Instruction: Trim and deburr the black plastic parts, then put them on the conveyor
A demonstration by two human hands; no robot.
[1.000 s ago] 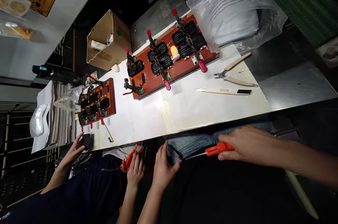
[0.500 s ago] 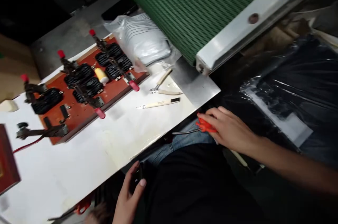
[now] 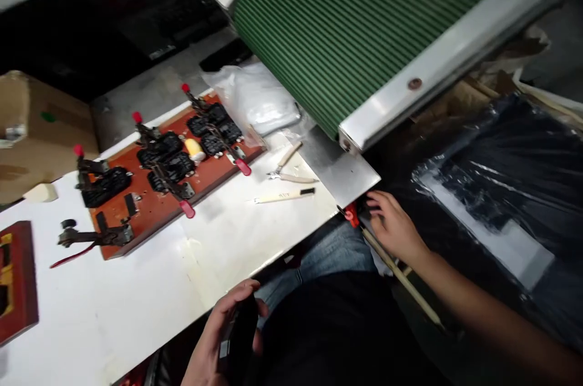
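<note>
Right hand (image 3: 394, 225) has moved off the lap to the tabletop's (image 3: 136, 307) corner at 3 o'clock; the red-handled tool (image 3: 350, 213) now lies just beside its loosely spread fingers, touching or barely apart. Left hand (image 3: 223, 331), at 6 o'clock, has closed its fingers around a dark flat object (image 3: 237, 337). Red clamp fixture (image 3: 155, 192) sits untouched at 10 o'clock.

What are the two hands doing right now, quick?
Left hand: closed around a dark flat object; what it is cannot be told.
Right hand: fingers curled beside a red-handled tool at the table corner; grip unclear.
</note>
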